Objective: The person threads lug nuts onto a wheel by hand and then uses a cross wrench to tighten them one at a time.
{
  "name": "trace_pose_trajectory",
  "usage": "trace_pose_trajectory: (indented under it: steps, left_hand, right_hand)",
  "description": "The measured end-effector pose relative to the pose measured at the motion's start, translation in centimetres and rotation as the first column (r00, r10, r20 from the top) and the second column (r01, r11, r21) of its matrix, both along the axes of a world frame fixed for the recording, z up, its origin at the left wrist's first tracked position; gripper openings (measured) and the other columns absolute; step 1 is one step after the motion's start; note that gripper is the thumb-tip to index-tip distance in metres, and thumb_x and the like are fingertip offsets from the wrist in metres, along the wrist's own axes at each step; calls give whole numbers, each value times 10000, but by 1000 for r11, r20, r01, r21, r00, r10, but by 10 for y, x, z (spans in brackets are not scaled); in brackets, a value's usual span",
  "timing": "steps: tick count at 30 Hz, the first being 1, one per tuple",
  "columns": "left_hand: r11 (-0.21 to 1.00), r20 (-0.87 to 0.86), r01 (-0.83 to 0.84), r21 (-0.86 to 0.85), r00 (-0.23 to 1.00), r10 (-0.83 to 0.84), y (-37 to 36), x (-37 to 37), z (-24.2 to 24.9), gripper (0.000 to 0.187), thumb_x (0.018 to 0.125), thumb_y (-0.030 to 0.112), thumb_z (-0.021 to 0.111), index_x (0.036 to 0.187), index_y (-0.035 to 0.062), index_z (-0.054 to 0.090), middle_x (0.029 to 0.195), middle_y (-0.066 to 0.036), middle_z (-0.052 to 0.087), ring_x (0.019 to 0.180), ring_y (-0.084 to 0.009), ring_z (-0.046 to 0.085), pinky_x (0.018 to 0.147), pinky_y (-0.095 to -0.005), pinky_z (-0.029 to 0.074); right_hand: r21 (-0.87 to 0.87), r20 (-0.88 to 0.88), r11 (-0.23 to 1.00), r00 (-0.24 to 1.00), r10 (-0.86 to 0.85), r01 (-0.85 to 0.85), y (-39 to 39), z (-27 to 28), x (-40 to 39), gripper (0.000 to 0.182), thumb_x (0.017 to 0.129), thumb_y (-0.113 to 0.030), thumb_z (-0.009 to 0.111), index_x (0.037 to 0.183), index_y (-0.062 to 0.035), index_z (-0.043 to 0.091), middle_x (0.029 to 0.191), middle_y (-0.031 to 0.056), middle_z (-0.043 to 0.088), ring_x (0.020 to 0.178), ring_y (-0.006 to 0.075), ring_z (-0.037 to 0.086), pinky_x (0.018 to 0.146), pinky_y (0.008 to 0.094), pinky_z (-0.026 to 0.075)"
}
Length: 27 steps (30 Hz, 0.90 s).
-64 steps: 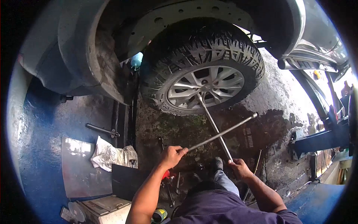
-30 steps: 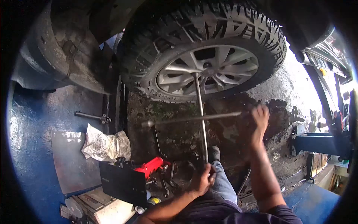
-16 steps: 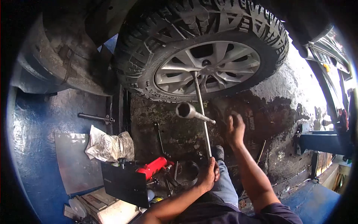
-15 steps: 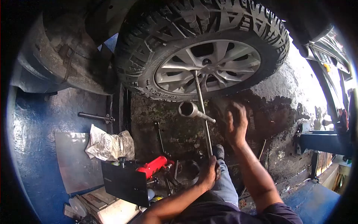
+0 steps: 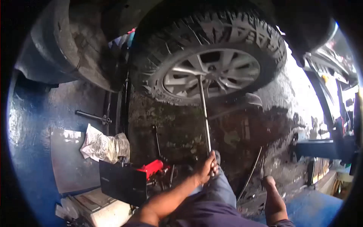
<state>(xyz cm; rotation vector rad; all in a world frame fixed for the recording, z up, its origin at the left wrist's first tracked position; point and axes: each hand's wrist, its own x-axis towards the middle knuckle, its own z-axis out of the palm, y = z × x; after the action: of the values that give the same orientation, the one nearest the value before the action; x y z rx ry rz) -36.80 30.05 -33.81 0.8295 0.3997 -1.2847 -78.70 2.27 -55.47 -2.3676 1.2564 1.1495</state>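
Observation:
My left hand (image 5: 208,166) is wrapped around the lower end of a long steel four-way lug wrench (image 5: 206,121). The far end of its shaft meets the hub area of the silver alloy wheel (image 5: 223,87), which carries a chunky-treaded tire (image 5: 151,56). The wrench's cross arm is a faint motion streak, with a socket end (image 5: 254,99) showing to the right below the tire. My right hand (image 5: 269,181) is low on the right, away from the wrench; its fingers cannot be made out.
A red tool (image 5: 153,168) lies on the floor at lower left, behind a black panel (image 5: 123,183). Further left are a crumpled white bag (image 5: 104,143) and a metal bar (image 5: 92,116). A thin rod (image 5: 250,172) lies on the right, and a blue beam (image 5: 321,149) juts in.
My right hand has dropped from beside the wrench to the lower right. The cross arm has gone from sharp to a blurred streak. My left hand keeps its grip.

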Motion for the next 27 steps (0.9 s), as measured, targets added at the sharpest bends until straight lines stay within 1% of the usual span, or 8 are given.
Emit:
trace_pose_trajectory:
  steps: [1, 2, 4, 6, 14, 20, 24, 27]
  left_hand:
    - [1000, -4, 24, -18, 1000, -25, 6, 0, 3, 421, 931, 525, 571, 754, 167, 441, 623, 53, 371, 562, -101, 427, 556, -299, 418]
    - [999, 6, 31, -17, 999, -31, 1, 6, 2, 417, 931, 525, 571, 756, 169, 442, 624, 56, 371, 561, -96, 425, 563, -301, 423]
    - [999, 1, 45, 6, 999, -45, 2, 6, -7, 409, 930, 523, 572, 761, 173, 445, 625, 62, 371, 557, -87, 421, 575, -304, 432]
    - [999, 18, 40, 4, 999, -40, 2, 10, -11, 395, 920, 526, 585, 782, 181, 453, 627, 72, 369, 546, -78, 415, 582, -305, 437]
    - [998, 41, 29, 62, 999, -31, -9, 25, -8, 368, 898, 536, 605, 873, 187, 493, 623, 82, 370, 525, -60, 387, 542, -274, 405]
    - [997, 35, 8, 71, 999, -10, -25, 29, -19, 365, 894, 536, 610, 890, 189, 498, 620, 82, 364, 521, -56, 373, 522, -260, 379]
    - [1000, -2, -12, -26, 1000, 12, -35, 24, -13, 359, 904, 533, 598, 898, 188, 499, 618, 80, 355, 520, -54, 367, 531, -259, 382]
    - [993, 42, 1, -115, 999, 4, -31, 24, -17, 330, 962, 498, 528, 987, 169, 531, 680, 51, 474, 590, -82, 476, 594, -264, 431]
  right_hand:
    - [101, -25, 983, 987, 158, -154, 0, -39, -52, 363, 868, -407, 640, 788, -63, 724, 736, 97, 696, 702, 235, 694, 629, 451, 543]
    - [388, 139, 808, 839, -526, 442, 16, -16, -61, 417, 856, -397, 674, 720, -2, 668, 650, 127, 657, 639, 244, 683, 591, 413, 533]
    - [246, -102, 699, 735, -670, 671, 44, 71, 15, 401, 813, -370, 671, 944, 8, 704, 961, 247, 686, 939, 356, 677, 756, 444, 545]
    - [165, 103, 899, 899, -425, 406, 45, 50, 10, 397, 838, -389, 651, 959, -14, 705, 966, 226, 689, 950, 370, 663, 808, 449, 524]
    - [230, 517, 961, 817, -253, 152, 86, 119, 143, 368, 884, -355, 606, 1115, -72, 653, 1075, 221, 660, 1033, 396, 622, 852, 469, 502]
    - [563, 661, 826, 592, -462, 16, 143, 212, 249, 368, 952, -267, 581, 1179, 21, 605, 1005, 199, 693, 918, 315, 680, 791, 383, 515]
    - [809, 565, 585, 334, -754, -48, 179, 215, 282, 396, 1001, -300, 519, 1227, 21, 574, 908, 85, 646, 836, 125, 572, 777, 287, 468]
    - [893, 406, 451, 417, -813, 10, 178, 235, 300, 374, 1001, -280, 514, 1182, 40, 578, 994, 94, 637, 923, 154, 563, 833, 304, 450]
